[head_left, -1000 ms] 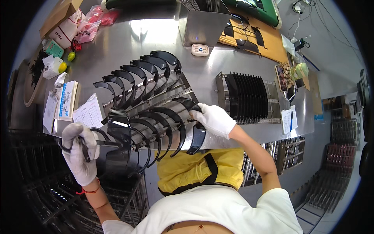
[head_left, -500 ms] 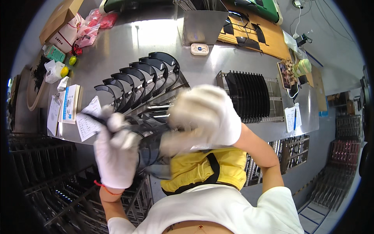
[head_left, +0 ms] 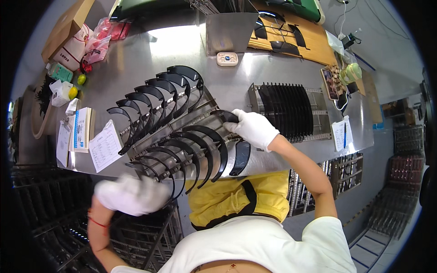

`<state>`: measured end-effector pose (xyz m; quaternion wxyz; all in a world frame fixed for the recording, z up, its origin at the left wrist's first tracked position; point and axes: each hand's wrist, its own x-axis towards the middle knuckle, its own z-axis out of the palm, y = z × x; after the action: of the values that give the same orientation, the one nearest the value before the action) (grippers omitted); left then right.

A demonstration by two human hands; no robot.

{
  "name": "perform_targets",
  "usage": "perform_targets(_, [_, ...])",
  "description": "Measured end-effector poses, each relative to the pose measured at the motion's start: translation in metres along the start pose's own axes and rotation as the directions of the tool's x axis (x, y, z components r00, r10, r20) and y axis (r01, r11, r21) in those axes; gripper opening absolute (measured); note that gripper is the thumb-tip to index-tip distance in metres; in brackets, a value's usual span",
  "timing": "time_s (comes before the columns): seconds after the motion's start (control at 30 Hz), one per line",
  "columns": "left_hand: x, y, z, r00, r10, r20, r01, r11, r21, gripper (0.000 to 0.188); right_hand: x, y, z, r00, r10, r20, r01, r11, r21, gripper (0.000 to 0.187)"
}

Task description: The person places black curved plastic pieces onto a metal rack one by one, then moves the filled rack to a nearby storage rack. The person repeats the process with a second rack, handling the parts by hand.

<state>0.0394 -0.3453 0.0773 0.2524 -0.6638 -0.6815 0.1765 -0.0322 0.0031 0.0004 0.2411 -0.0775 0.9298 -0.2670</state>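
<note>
My right hand, in a white glove, closes its thumb and fingers on the end of a curved glossy black strip at the rack's right end. Below that hand shows a dark curved piece; whether it belongs to the same strip is hidden. Several curved black strips stand in a row along the near metal rack. Close to this rack's lower left end is my left hand, also gloved and smeared by motion, its fingers unclear. Another slanted rack behind carries several more curved black strips.
A further rack on the right holds tightly packed black strips. Paper sheets and a notebook lie left. A metal bin and a small pale case stand at the back; a phone sits far right.
My right hand has moved right and slightly down to the rack's right end. My left hand has dropped down and away, baring the near rack and its strips. The view has shifted slightly.
</note>
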Motion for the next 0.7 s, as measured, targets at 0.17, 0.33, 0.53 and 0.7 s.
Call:
perform_targets(0.17, [-0.156, -0.186, -0.006, 0.434, -0.9, -0.033, 0.749, 0.34, 0.569, 0.061, 0.009, 0.001, 0.003, 0.991, -0.136, 0.002, 0.133, 0.967, -0.218, 0.035])
perform_targets(0.33, [-0.148, -0.242, 0.036, 0.002, -0.997, -0.083, 0.835, 0.048, -0.548, 0.028, 0.023, -0.018, 0.014, 0.982, -0.159, 0.097, 0.173, 0.972, -0.156, 0.037])
perform_targets(0.53, [0.053, -0.23, 0.195, 0.234, -0.937, 0.26, 0.76, 0.009, -0.65, 0.056, 0.019, -0.013, -0.008, 0.993, -0.112, 0.036, 0.117, 0.965, -0.233, 0.055])
perform_targets(0.7, [0.13, -0.246, 0.222, 0.199, -0.956, 0.214, 0.797, 0.031, -0.603, 0.041, -0.002, 0.001, -0.029, 0.992, -0.072, -0.105, 0.043, 0.966, -0.255, 0.047])
